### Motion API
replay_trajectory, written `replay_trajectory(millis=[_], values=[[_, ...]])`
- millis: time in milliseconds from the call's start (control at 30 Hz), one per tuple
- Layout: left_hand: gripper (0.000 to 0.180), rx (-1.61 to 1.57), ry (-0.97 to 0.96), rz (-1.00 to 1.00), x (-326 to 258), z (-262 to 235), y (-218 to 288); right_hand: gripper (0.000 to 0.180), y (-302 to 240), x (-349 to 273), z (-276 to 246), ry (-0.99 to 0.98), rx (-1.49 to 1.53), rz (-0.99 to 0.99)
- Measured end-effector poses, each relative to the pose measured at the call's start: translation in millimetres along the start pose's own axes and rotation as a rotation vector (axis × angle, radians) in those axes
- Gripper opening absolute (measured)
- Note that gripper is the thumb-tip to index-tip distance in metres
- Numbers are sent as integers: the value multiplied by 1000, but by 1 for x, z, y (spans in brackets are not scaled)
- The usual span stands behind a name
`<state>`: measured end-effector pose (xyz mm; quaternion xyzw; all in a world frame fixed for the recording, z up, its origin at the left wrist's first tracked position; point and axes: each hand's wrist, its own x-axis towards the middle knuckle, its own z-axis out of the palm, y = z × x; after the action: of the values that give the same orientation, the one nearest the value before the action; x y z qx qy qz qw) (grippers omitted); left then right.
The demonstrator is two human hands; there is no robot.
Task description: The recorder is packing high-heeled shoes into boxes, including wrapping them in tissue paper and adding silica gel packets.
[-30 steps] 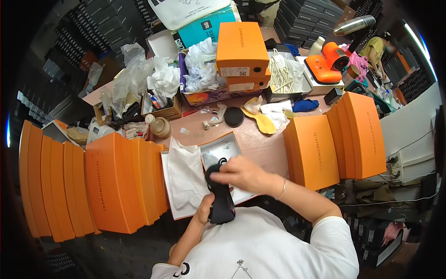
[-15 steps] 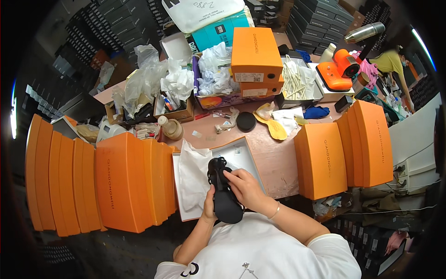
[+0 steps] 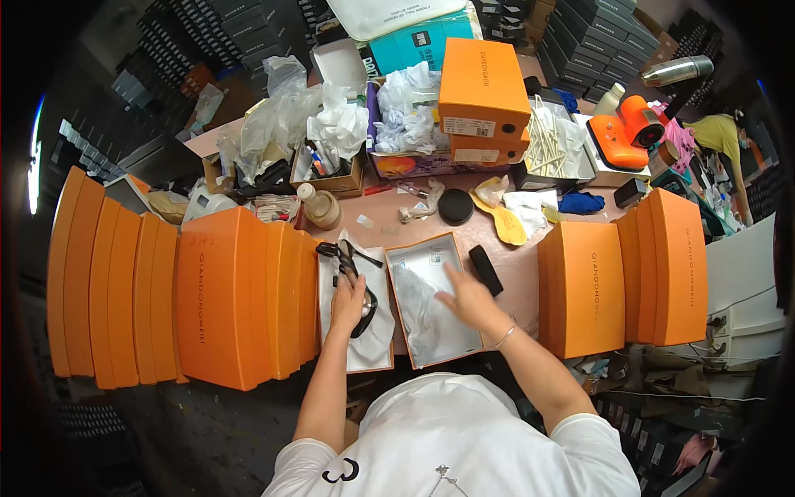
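The left hand [image 3: 348, 302] is gripping a black strappy shoe [image 3: 347, 263], its fingers curling around it. The shoe is lying slanted over the left tray [image 3: 370, 369], which is holding white tissue paper [image 3: 373, 352]. The right hand [image 3: 472, 300] is hovering over the right tray [image 3: 454, 338], fingers spreading apart and gripping nothing; whether a fingertip is touching the tray, the inspector cannot tell. The right tray is containing crumpled tissue [image 3: 418, 319] along its left side and 1 small label [image 3: 436, 258] near its far end.

Behind, a brown box [image 3: 352, 184] is holding pens, a purple box [image 3: 406, 164] is holding crumpled white paper, and a dark box [image 3: 538, 177] is holding pale sticks [image 3: 544, 149]. 2 stacked orange boxes [image 3: 484, 87] are standing between the white paper and the sticks.

Regarding edges, the 2 trays are sitting side by side at the table's near edge, close to the white shirt [image 3: 447, 431]. The left row of orange boxes [image 3: 215, 298] is standing just beside the left tray, leaving little room. On the other side, bare pink tabletop [image 3: 517, 290] is showing between the right tray and the right group of orange boxes [image 3: 584, 290], with a black oblong item [image 3: 485, 271] occupying part of that strip.
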<state>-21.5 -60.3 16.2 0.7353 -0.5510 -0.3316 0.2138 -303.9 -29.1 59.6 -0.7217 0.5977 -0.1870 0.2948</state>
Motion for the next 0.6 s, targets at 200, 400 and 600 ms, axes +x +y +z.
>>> replay_trajectory(millis=[200,400,600], values=[[48,-184,76,265,-43,-2,28,70,-3,-18,96,-237,72,293],[57,-651,-209,100,-101,26,14,38,9,-33,45,-80,693,209],[55,-1328,-565,-288,-128,78,98,48,-48,-45,-21,415,297,-93]])
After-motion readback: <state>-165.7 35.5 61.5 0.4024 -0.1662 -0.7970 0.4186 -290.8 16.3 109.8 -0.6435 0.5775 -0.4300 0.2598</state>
